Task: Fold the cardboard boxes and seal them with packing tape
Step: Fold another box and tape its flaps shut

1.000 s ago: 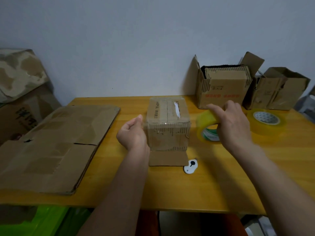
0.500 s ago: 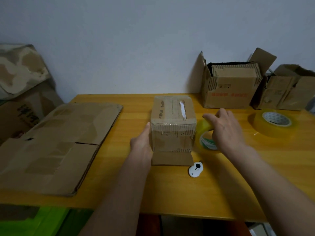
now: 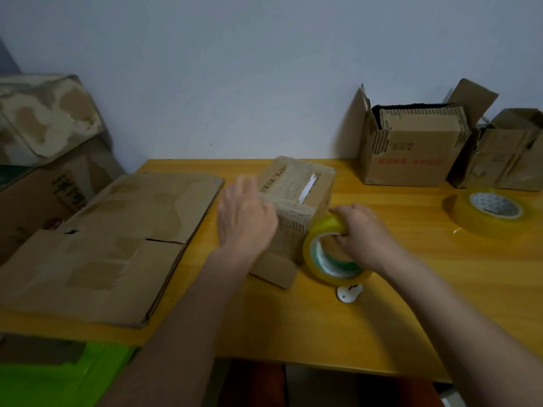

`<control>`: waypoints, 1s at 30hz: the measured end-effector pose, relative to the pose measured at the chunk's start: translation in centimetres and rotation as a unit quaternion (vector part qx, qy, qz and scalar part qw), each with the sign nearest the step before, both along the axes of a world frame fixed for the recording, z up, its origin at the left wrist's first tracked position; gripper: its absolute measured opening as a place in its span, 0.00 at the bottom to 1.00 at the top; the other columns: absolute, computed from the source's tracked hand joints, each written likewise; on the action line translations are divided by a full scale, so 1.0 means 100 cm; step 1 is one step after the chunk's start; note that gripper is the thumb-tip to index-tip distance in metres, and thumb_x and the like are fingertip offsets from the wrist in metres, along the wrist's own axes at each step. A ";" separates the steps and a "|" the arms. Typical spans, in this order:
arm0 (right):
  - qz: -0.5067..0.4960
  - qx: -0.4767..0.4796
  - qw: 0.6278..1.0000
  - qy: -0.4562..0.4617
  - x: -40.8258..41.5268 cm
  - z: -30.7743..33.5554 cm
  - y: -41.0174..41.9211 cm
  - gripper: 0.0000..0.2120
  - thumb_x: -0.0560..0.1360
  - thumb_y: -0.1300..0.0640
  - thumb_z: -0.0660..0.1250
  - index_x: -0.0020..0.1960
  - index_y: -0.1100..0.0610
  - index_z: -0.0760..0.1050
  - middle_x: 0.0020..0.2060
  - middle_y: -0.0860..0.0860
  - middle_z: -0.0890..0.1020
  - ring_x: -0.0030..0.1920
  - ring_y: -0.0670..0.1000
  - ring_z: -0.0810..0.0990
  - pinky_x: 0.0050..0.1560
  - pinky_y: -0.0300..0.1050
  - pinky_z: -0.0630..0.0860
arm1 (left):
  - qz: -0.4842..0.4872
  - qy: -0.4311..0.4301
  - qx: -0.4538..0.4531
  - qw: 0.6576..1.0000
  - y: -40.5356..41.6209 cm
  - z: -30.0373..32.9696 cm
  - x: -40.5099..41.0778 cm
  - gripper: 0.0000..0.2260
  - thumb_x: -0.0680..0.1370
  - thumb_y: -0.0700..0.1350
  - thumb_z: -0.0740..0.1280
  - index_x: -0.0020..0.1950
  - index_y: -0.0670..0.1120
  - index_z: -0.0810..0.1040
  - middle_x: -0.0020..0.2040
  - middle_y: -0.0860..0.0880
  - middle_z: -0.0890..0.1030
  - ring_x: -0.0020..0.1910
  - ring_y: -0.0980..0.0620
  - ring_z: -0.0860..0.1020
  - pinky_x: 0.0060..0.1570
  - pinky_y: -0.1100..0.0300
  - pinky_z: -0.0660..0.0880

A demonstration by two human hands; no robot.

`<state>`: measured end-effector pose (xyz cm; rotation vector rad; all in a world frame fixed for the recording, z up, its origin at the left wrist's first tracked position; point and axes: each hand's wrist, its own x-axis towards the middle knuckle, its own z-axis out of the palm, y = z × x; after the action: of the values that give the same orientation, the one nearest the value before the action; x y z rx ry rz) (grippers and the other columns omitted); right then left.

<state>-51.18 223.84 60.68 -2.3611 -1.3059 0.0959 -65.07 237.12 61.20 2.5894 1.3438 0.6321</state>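
Observation:
A small folded cardboard box stands mid-table, turned at an angle, with one flap lying flat on the table at its near side. My left hand rests with spread fingers against the box's near left side and is blurred. My right hand grips a yellow roll of packing tape standing on edge right next to the box's near right corner, thumb and fingers curled round its rim.
Flattened cardboard sheets cover the table's left part. A second tape roll lies flat at the right. Two opened boxes stand against the wall at the back right. A small white cutter lies near the tape roll. The wooden table ends close in front.
The box has been turned clockwise. My left hand moved up onto its near side. My right hand brought the tape roll nearer and lower, beside the box's corner.

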 end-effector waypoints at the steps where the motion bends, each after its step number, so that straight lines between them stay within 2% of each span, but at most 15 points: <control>1: 0.010 0.005 1.000 0.005 -0.009 0.001 0.003 0.27 0.75 0.56 0.68 0.72 0.53 0.64 0.62 0.54 0.71 0.64 0.55 0.68 0.60 0.48 0.68 | -0.047 -0.006 0.031 0.998 -0.006 0.002 0.006 0.18 0.82 0.49 0.51 0.67 0.45 0.72 0.67 0.44 0.74 0.66 0.47 0.70 0.73 0.45 0.59; 3: 0.026 -0.002 1.000 0.011 -0.020 0.004 0.003 0.30 0.74 0.46 0.68 0.72 0.52 0.64 0.61 0.52 0.71 0.64 0.54 0.68 0.59 0.47 0.69 | -0.096 0.052 0.038 0.993 -0.013 0.005 0.016 0.24 0.82 0.56 0.45 0.55 0.48 0.79 0.59 0.45 0.80 0.60 0.48 0.75 0.74 0.45 0.53; 5: 0.074 -0.003 0.991 0.112 -0.017 0.013 -0.004 0.32 0.71 0.36 0.67 0.70 0.49 0.67 0.57 0.45 0.72 0.60 0.49 0.71 0.53 0.40 0.70 | -0.087 0.117 0.018 0.989 -0.008 0.010 0.022 0.31 0.79 0.67 0.45 0.60 0.51 0.79 0.62 0.48 0.79 0.64 0.49 0.74 0.76 0.46 0.46; 7: 0.122 0.030 0.949 0.289 -0.006 0.022 -0.018 0.25 0.71 0.32 0.60 0.59 0.47 0.76 0.52 0.41 0.79 0.54 0.46 0.76 0.48 0.38 0.72 | -0.099 0.152 0.025 0.983 -0.001 0.010 0.026 0.32 0.75 0.72 0.49 0.68 0.54 0.74 0.67 0.50 0.76 0.69 0.50 0.69 0.76 0.47 0.43; 8: 0.117 0.047 0.940 0.317 0.003 0.020 -0.023 0.23 0.74 0.35 0.58 0.55 0.51 0.79 0.50 0.46 0.82 0.52 0.50 0.79 0.48 0.43 0.75 | -0.113 0.150 0.026 0.982 0.001 0.008 0.027 0.31 0.75 0.71 0.52 0.70 0.55 0.72 0.69 0.50 0.74 0.70 0.51 0.68 0.76 0.47 0.43; 9: 0.105 0.037 0.948 0.299 0.012 0.015 -0.027 0.22 0.79 0.42 0.57 0.53 0.58 0.79 0.49 0.54 0.82 0.51 0.55 0.79 0.50 0.50 0.76 | -0.127 0.138 0.020 0.982 0.004 0.007 0.027 0.30 0.76 0.71 0.54 0.71 0.55 0.71 0.70 0.50 0.73 0.71 0.51 0.66 0.76 0.48 0.43; 10: 0.096 -0.003 0.964 0.248 0.018 0.007 -0.031 0.17 0.81 0.50 0.58 0.51 0.62 0.78 0.49 0.57 0.82 0.50 0.58 0.78 0.52 0.50 0.75 | -0.139 0.123 0.010 0.983 0.008 0.007 0.027 0.29 0.76 0.70 0.55 0.71 0.55 0.70 0.70 0.51 0.72 0.71 0.50 0.65 0.75 0.48 0.43; 12: 0.116 -0.135 0.973 0.150 0.024 -0.016 -0.038 0.08 0.78 0.64 0.60 0.51 0.59 0.78 0.50 0.52 0.79 0.53 0.56 0.76 0.51 0.41 0.72 | -0.164 0.106 -0.019 0.981 0.015 0.007 0.026 0.28 0.76 0.68 0.57 0.72 0.56 0.69 0.72 0.51 0.70 0.73 0.51 0.63 0.75 0.49 0.44; 14: 0.160 -0.221 0.958 0.091 0.026 -0.042 -0.042 0.17 0.76 0.68 0.59 0.61 0.56 0.77 0.58 0.48 0.73 0.59 0.53 0.70 0.57 0.40 0.68 | -0.199 0.107 -0.050 0.973 0.022 0.009 0.026 0.28 0.76 0.67 0.59 0.73 0.57 0.67 0.75 0.52 0.65 0.75 0.52 0.58 0.76 0.49 0.44; 15: 0.159 -0.217 0.961 0.067 0.025 -0.049 -0.043 0.19 0.77 0.68 0.59 0.63 0.53 0.76 0.59 0.46 0.70 0.60 0.52 0.67 0.58 0.40 0.66 | -0.215 0.110 -0.061 0.968 0.025 0.010 0.026 0.28 0.76 0.66 0.59 0.74 0.57 0.66 0.77 0.52 0.63 0.76 0.52 0.55 0.76 0.48 0.43; 17: 0.140 -0.164 0.974 0.070 0.025 -0.052 -0.043 0.16 0.76 0.66 0.62 0.58 0.52 0.78 0.53 0.45 0.71 0.58 0.51 0.70 0.55 0.39 0.67 | -0.245 0.119 -0.085 0.958 0.028 0.012 0.026 0.28 0.76 0.64 0.60 0.74 0.57 0.64 0.78 0.53 0.58 0.78 0.53 0.51 0.76 0.48 0.41; 20: 0.140 -0.159 0.970 0.123 0.031 -0.050 -0.047 0.10 0.73 0.64 0.69 0.51 0.52 0.79 0.47 0.46 0.77 0.48 0.46 0.75 0.47 0.38 0.72 | -0.290 0.141 -0.117 0.939 0.033 0.017 0.027 0.26 0.77 0.61 0.62 0.75 0.58 0.64 0.79 0.54 0.55 0.78 0.53 0.47 0.75 0.47 0.39; 25: 0.136 -0.160 0.952 0.224 0.039 -0.042 -0.062 0.05 0.72 0.61 0.72 0.48 0.59 0.81 0.40 0.51 0.80 0.39 0.44 0.74 0.39 0.36 0.70 | -0.316 0.195 -0.130 0.919 0.035 0.031 0.032 0.25 0.78 0.59 0.62 0.74 0.60 0.62 0.78 0.58 0.52 0.78 0.51 0.43 0.74 0.43 0.37; 27: 0.146 -0.111 0.946 0.268 0.043 -0.033 -0.068 0.03 0.73 0.61 0.71 0.46 0.60 0.81 0.38 0.52 0.79 0.38 0.45 0.75 0.39 0.35 0.70 | -0.309 0.207 -0.124 0.920 0.035 0.033 0.033 0.25 0.78 0.59 0.62 0.74 0.61 0.62 0.78 0.59 0.52 0.78 0.50 0.42 0.74 0.41 0.36; 30: 0.129 0.054 0.919 0.368 0.040 -0.012 -0.068 0.04 0.68 0.60 0.73 0.43 0.57 0.83 0.38 0.56 0.80 0.37 0.48 0.75 0.40 0.36 0.72 | -0.304 0.203 -0.125 0.922 0.033 0.032 0.034 0.25 0.78 0.59 0.62 0.75 0.62 0.61 0.78 0.60 0.53 0.78 0.50 0.43 0.73 0.38 0.37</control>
<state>-47.16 217.05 59.48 -1.7561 -1.1673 0.8753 -61.71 240.41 64.43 2.7736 0.5545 -0.1731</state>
